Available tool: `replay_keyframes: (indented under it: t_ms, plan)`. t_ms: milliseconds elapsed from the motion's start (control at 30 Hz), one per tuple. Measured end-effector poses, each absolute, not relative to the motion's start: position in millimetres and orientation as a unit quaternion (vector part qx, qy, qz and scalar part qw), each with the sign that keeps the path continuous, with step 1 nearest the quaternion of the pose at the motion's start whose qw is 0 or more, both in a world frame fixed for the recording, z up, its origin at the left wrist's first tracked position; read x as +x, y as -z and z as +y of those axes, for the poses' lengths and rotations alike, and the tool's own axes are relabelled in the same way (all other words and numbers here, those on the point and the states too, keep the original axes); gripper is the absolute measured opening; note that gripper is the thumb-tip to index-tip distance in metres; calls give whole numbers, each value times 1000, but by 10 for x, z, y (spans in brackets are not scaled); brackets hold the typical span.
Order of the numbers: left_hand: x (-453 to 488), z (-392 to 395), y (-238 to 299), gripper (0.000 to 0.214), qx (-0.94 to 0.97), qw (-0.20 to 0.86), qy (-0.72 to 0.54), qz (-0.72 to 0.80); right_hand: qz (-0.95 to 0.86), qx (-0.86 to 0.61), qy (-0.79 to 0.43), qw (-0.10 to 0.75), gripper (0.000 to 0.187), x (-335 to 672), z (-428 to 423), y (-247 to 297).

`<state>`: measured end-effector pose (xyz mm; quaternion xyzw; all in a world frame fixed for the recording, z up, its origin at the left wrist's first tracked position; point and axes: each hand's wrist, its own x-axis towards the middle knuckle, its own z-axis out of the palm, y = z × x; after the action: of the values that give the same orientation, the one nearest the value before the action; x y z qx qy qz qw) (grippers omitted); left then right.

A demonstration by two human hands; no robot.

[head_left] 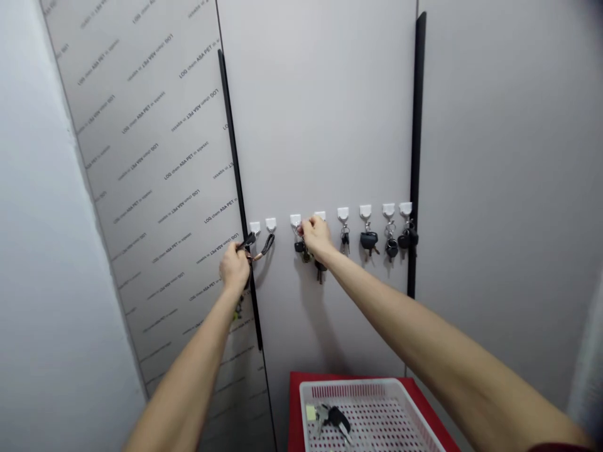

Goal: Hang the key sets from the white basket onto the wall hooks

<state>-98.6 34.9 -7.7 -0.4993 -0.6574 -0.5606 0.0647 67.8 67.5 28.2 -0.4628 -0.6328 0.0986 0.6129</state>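
Observation:
White hooks run in a row across a pale cabinet door, with bunches of keys hanging from them. At the left end, my left hand is closed around a bunch of keys with a black strap, just below the first hook. A second black strap loops from the neighbouring hook toward that hand. My right hand pinches a key ring at the third hook, with its keys dangling below. The fingers partly hide the ring and the hook beside it.
Farther right hang several more key bunches. Long black handles run down the door edges. Below, a white plastic basket holding loose keys stands on a red surface. Printed film covers the left panel.

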Motion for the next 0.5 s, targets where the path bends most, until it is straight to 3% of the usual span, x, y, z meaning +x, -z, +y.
replay_keyframes:
  t_ms: [100, 167, 300, 400, 500]
  plan:
    - [-934, 358, -201, 20, -526, -8, 608, -594, -653, -486, -36, 580, 15, 674, 656, -548]
    - [-905, 351, -384, 17, -555, -72, 594, -578, -684, -525, -16, 507, 13, 704, 635, -661]
    - [-917, 247, -761, 5, -652, -112, 411, -627, -741, -568, -93, 346, 10, 803, 607, -715]
    - [-905, 179, -1008, 6, -690, -104, 302, -650, -736, -542, -77, 398, 12, 837, 628, -699]
    - [-824, 225, -1117, 18, -666, -60, 351, -655, -722, -486, -36, 492, 16, 819, 685, -716]
